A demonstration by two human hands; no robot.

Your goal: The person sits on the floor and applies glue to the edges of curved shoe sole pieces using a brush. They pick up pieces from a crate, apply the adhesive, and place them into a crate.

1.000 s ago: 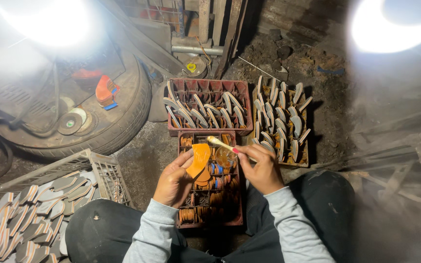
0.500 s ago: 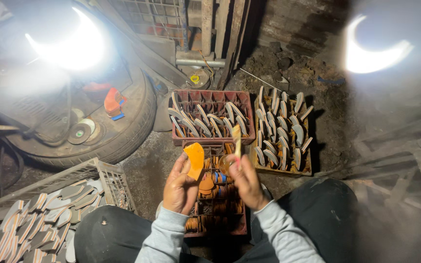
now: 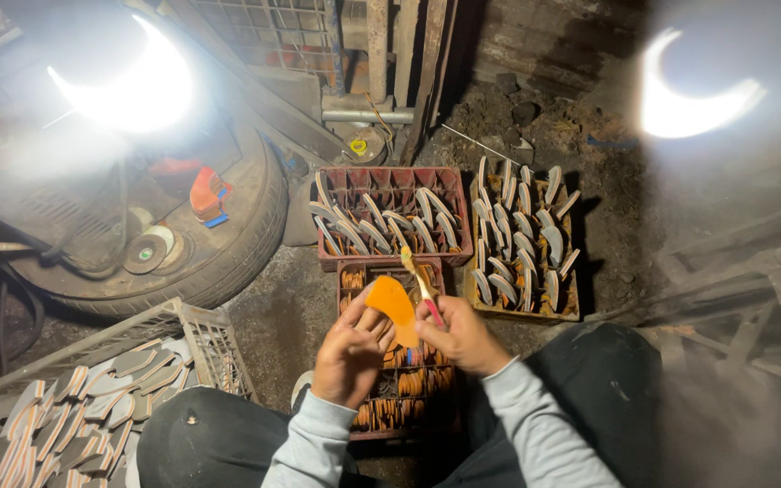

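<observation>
Pinching the orange sole [image 3: 392, 305] in the left hand [image 3: 352, 354] above the lap crate [image 3: 406, 389], right hand [image 3: 463, 336] clamped on the brush [image 3: 419, 285], one careless stroke could drip glue onto the finished stack below.

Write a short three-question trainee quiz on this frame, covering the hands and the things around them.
1. True or false: the left hand holds an orange sole-shaped piece.
2. What does the right hand hold? A) a brush B) a hammer C) a knife
3. Fill in: at the lower left, a grey ____ holds stacked pieces.

Key: 1 true. 2 A. 3 crate. The brush tip points up and away from the person, over the red crate of upright pieces; a tyre lies to the left.
</observation>
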